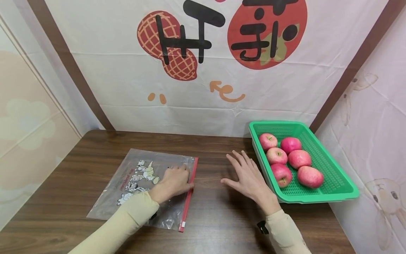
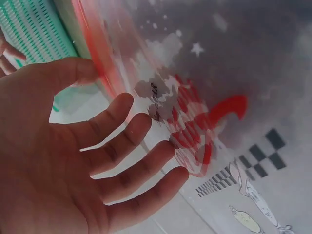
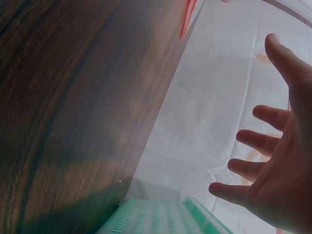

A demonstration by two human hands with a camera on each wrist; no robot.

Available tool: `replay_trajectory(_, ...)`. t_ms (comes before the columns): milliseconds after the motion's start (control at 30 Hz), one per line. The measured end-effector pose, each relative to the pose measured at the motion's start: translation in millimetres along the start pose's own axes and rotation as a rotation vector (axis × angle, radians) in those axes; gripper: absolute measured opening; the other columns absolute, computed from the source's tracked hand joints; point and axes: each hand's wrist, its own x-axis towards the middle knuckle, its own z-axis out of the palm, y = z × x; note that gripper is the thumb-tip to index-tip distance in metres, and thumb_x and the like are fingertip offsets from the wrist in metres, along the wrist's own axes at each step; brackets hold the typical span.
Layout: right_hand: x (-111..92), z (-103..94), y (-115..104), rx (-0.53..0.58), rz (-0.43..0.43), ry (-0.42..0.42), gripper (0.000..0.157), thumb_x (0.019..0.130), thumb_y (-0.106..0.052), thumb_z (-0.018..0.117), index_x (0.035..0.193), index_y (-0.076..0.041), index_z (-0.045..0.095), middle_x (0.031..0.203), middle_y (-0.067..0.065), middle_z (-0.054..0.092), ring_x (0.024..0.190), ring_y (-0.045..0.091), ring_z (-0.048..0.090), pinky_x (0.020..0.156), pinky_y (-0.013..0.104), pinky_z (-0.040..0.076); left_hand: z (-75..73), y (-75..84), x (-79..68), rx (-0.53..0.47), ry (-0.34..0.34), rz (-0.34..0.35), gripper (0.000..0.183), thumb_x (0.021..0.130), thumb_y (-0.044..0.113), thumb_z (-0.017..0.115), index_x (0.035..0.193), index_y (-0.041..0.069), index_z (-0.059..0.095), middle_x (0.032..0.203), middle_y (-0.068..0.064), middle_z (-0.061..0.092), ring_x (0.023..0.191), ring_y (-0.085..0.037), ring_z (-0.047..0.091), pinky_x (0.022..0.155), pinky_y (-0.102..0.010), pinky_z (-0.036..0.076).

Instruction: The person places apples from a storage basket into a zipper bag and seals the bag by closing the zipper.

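Observation:
A clear plastic zip bag [image 1: 127, 180] with cartoon animals and a red zip edge [image 1: 190, 190] lies flat on the table. Over its right part, near the zip edge, is my left hand [image 1: 173, 180]. In the left wrist view the fingers [image 2: 141, 183] are loosely bent against the printed plastic, and the thumb reaches the red edge. My right hand [image 1: 248, 178] hovers with spread fingers between the bag and a green basket [image 1: 339, 176], holding nothing. Several red apples [image 1: 299, 159] sit inside that basket.
The dark wooden table [image 1: 215, 215] ends at a white printed cloth [image 1: 203, 116] hanging behind it. More printed cloth stands at the left and right sides. The basket is at the table's right edge.

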Motion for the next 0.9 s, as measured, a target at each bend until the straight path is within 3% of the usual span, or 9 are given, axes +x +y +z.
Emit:
replay_trajectory(133, -1.2, -1.6, -0.6, 0.006, -0.009, 0.006, 0.087, 0.082, -0.064, 0.067, 0.152, -0.02, 0.04, 0.157, 0.009, 0.038, 0.149, 0.038, 0.025, 0.112, 0.063, 0.031, -0.8, -2.0, -0.6, -0.021, 0.034, -0.004, 0.031, 0.084, 0.04, 0.068, 0.068, 0.014, 0.061, 0.085, -0.007, 0.063, 0.081, -0.031, 0.063, 0.065, -0.05, 0.053)
replay_trajectory(400, -1.7, -4.4, -0.1, -0.012, -0.06, 0.023, 0.084, 0.081, -0.057, 0.072, 0.15, -0.018, 0.043, 0.152, 0.009, 0.045, 0.145, 0.039, 0.034, 0.11, 0.059, 0.036, -6.6, -5.1, -4.3, -0.104, 0.2, 0.018, 0.024, 0.082, 0.019, 0.065, 0.063, 0.013, 0.051, 0.059, -0.003, 0.055, 0.052, -0.018, 0.05, 0.047, -0.041, 0.046)
replay_trajectory(633, -4.3, -14.3, -4.8, 0.012, -0.086, 0.04, 0.081, 0.082, -0.054, 0.074, 0.149, -0.018, 0.045, 0.15, 0.007, 0.047, 0.144, 0.037, 0.037, 0.109, 0.056, 0.04, -25.8, -4.1, -7.3, -0.236, 0.285, 0.042, 0.019, 0.075, 0.005, 0.064, 0.065, 0.012, 0.049, 0.057, -0.001, 0.048, 0.052, -0.016, 0.043, 0.047, -0.035, 0.04)
replay_trajectory(900, -15.1, -43.6, -15.4, 0.105, -0.107, 0.053, 0.079, 0.082, -0.055, 0.073, 0.148, -0.022, 0.045, 0.15, 0.001, 0.046, 0.146, 0.033, 0.034, 0.11, 0.054, 0.039, -41.1, -6.7, -8.8, -0.255, 0.422, 0.083, 0.016, 0.07, 0.002, 0.061, 0.068, 0.009, 0.047, 0.066, -0.004, 0.047, 0.056, -0.018, 0.045, 0.05, -0.035, 0.043)
